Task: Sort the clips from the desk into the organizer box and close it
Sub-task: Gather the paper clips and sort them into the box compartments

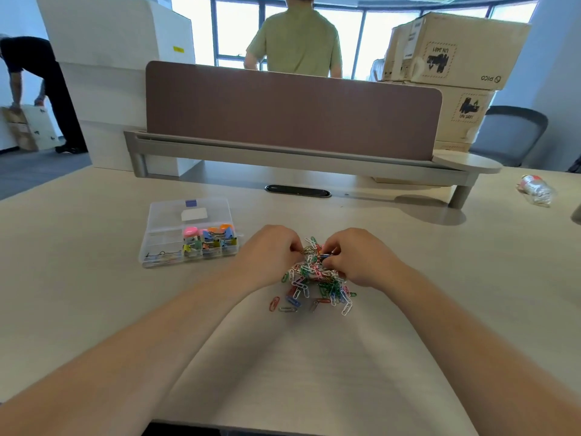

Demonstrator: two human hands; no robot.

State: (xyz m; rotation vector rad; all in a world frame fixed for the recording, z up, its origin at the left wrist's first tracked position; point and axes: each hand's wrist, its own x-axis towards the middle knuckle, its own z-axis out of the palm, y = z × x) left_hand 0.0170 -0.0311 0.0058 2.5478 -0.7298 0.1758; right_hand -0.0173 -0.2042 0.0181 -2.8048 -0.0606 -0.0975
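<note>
A heap of coloured paper clips [316, 280] lies on the desk in front of me. My left hand [268, 254] and my right hand [358, 258] close in on the top of the heap from either side, and the curled fingers of each pinch clips. To the left stands the clear plastic organizer box [163, 236] with its lid open and leaning back. Its right compartments hold coloured binder clips [209, 239]. A few paper clips [160, 256] lie in its front left compartment.
A brown divider panel [292, 111] on a grey rail crosses the back of the desk, with a cable slot [298, 191] before it. A crumpled plastic bottle [536, 188] lies far right. Cardboard boxes [456, 48] are stacked behind. Two people stand beyond the desk.
</note>
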